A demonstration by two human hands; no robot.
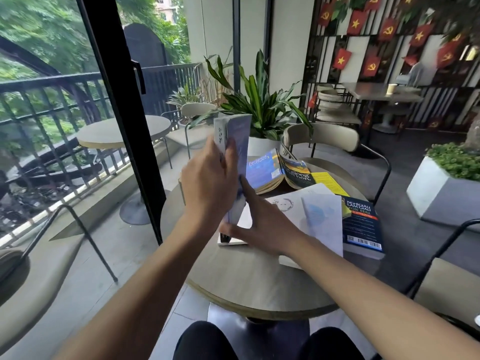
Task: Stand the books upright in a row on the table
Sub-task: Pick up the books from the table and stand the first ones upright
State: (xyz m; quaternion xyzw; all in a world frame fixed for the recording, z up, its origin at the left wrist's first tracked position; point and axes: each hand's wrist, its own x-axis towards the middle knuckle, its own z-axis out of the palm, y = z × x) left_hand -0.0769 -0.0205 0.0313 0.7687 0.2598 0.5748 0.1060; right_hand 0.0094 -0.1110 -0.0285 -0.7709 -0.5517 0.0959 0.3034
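Note:
A pale blue and white book [237, 141] stands upright at the left side of the round table [259, 284]. My left hand [207, 188] grips it from the left, thumb across its cover. My right hand [259, 229] presses against its lower right edge. An open blue and yellow book [275, 170] lies at the back of the table. A white book with a loose flap [319, 216] lies flat in the middle. A dark blue book [361, 224] lies flat at the right. Another thin white book [231, 241] shows under my right hand.
A potted plant [259, 105] stands behind the table. A beige chair [322, 136] faces me across it, and another chair [446, 284] is at my right. A glass door frame [124, 100] runs along the left. My knees [207, 341] are under the table's near edge.

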